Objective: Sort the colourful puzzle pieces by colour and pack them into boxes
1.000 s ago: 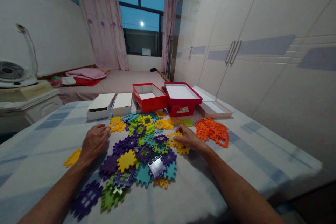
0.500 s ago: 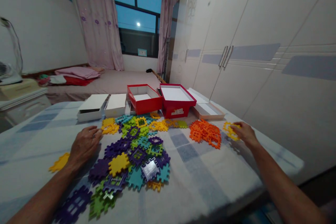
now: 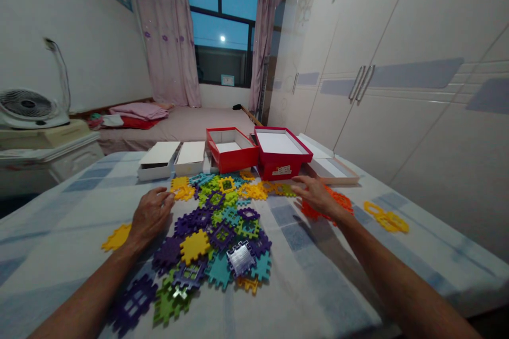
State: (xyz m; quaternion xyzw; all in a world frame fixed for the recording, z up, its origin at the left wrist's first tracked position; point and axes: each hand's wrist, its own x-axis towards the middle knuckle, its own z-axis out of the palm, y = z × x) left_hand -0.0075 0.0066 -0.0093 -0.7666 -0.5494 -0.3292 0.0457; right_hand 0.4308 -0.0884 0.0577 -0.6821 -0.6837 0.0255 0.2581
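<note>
My left hand (image 3: 153,215) rests on the cloth, fingers loosely bent, with its fingertips beside a small stack of yellow interlocking plastic pieces (image 3: 183,190). Nothing shows in its grasp. My right hand (image 3: 316,194) is over the orange interlocking pieces (image 3: 342,200), partly covering them. Its fingers are spread and empty, pointing toward an olive-yellow piece (image 3: 288,190). Between the hands lies a mixed heap of purple, teal, green and yellow pieces (image 3: 222,235), with a shiny clear-faced piece (image 3: 240,258) on top. Two or so yellow pieces (image 3: 387,218) lie apart at the right.
Along the table's back stand an open red box (image 3: 234,161), a crimson box (image 3: 280,161), a shallow open box (image 3: 334,175) and two white boxes (image 3: 157,169). A yellow piece (image 3: 118,237) lies left of my left forearm. A wardrobe (image 3: 397,116) borders the right.
My right hand has let go of a yellow piece at the far right and moved left over the orange pile. My left hand stays by the yellow stack. The view has turned slightly left.
</note>
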